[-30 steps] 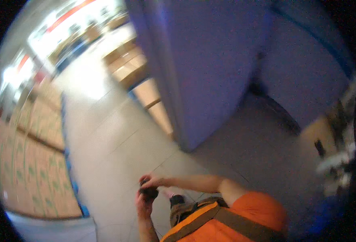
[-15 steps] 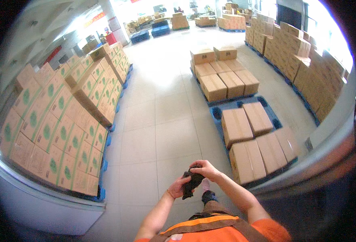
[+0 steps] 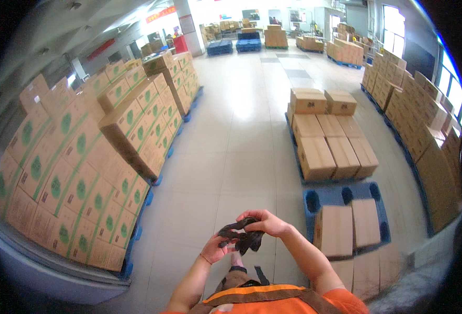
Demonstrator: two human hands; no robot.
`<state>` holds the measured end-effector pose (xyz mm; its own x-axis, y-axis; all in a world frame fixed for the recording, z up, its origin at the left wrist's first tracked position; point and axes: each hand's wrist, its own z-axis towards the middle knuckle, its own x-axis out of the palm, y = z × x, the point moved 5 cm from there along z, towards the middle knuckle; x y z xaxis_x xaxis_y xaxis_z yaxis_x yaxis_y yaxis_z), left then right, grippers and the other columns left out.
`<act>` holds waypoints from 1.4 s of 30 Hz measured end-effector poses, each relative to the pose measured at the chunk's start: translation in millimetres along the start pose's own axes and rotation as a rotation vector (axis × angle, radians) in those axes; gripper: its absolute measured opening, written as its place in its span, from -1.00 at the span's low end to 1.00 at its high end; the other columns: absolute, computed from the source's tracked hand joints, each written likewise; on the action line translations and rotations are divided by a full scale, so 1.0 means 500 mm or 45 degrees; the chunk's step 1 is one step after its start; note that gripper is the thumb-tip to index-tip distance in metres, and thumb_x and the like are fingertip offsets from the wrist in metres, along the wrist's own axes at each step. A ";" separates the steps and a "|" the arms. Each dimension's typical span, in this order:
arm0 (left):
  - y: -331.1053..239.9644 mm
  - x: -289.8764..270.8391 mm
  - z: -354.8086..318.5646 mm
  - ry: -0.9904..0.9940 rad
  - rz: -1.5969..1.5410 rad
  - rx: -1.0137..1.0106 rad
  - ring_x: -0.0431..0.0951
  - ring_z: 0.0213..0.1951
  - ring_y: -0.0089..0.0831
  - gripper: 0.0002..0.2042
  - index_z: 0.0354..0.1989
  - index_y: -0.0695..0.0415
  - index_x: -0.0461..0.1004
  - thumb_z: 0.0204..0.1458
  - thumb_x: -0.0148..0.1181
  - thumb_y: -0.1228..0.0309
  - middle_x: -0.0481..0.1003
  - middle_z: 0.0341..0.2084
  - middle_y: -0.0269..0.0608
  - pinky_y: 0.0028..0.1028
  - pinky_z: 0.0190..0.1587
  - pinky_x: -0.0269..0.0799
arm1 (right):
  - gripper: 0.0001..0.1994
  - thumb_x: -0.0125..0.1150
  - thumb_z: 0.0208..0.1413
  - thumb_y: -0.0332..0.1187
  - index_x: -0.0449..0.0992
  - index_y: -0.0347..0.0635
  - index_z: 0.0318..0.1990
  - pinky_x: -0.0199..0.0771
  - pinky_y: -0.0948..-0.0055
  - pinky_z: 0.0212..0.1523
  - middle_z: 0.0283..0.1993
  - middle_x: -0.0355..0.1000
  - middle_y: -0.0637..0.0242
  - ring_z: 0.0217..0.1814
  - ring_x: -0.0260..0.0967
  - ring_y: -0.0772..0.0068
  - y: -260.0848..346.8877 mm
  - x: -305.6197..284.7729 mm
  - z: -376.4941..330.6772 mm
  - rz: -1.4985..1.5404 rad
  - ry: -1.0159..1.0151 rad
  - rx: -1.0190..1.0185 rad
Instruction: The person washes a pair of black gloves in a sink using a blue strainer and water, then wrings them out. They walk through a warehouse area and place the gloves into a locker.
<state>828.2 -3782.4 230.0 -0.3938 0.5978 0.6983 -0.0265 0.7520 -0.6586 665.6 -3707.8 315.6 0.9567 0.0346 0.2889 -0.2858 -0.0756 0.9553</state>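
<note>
Left hand (image 3: 218, 248) touches a dark cloth item (image 3: 248, 242), whether gripping is unclear; right hand (image 3: 266, 223) pinches its upper right, apparently keeping it suspended between both. Cartons (image 3: 79, 183) at left, boxes (image 3: 340, 152) at right sit on blue pallets (image 3: 329, 194), presumably for easier moving.

Limp black fabric-like item (image 3: 249, 240): folds blurred, exact form unclear; partly hides fingers of left hand (image 3: 215, 248). Orange shirt (image 3: 259, 307): cut off by lower edge. Near right, mottled grey surface (image 3: 427, 280): blurred, kind unclear. Far, dark shape (image 3: 274, 21) above brown stacked cartons (image 3: 276, 38): too small to tell.
</note>
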 end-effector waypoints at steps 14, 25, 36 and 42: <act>-0.574 -0.120 0.836 -0.140 0.159 0.019 0.48 -0.31 -0.39 -0.83 -0.26 0.11 0.38 -0.07 0.01 0.47 0.46 -0.36 -0.23 -0.43 -0.34 0.50 | -0.73 0.24 -0.01 -0.28 0.50 -0.23 -0.19 0.33 0.58 -0.38 -0.45 0.39 0.46 -0.41 0.30 0.64 0.065 -0.646 0.528 -0.413 -0.548 0.230; -0.919 -0.197 1.410 -0.150 0.204 0.194 0.36 -0.51 -0.52 -0.80 -0.28 0.12 0.36 -0.15 -0.01 0.51 0.37 -0.51 -0.30 -0.52 -0.59 0.27 | -0.79 0.13 0.08 -0.32 0.50 -0.23 -0.19 0.41 0.50 -0.35 -0.41 0.42 0.36 -0.36 0.38 0.52 0.262 -1.182 0.938 0.365 -0.677 0.171; -1.273 -0.293 1.894 -0.437 0.372 0.399 0.28 -0.66 -0.60 -0.89 -0.28 0.11 0.30 -0.01 -0.03 0.49 0.35 -0.56 -0.31 -0.60 -0.71 0.17 | -0.68 0.18 0.05 -0.15 0.52 -0.26 -0.24 0.31 0.45 -0.34 -0.44 0.41 0.33 -0.39 0.31 0.42 0.350 -1.676 1.412 -0.748 -0.483 0.419; -1.519 -0.196 2.249 0.002 0.623 0.228 0.31 -0.63 -0.62 -0.87 -0.32 0.10 0.33 -0.09 0.03 0.49 0.35 -0.60 -0.36 -0.60 -0.67 0.20 | -0.63 0.08 0.16 -0.14 0.45 -0.23 -0.02 0.20 0.44 0.02 0.02 0.33 0.28 0.02 0.22 0.45 0.482 -1.925 1.534 -0.278 -0.418 0.270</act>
<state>-146.3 -4724.6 346.7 -0.3983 0.8680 0.2966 0.0036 0.3249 -0.9458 -281.8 -4523.6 219.7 0.9699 -0.2430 0.0139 -0.0903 -0.3058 0.9478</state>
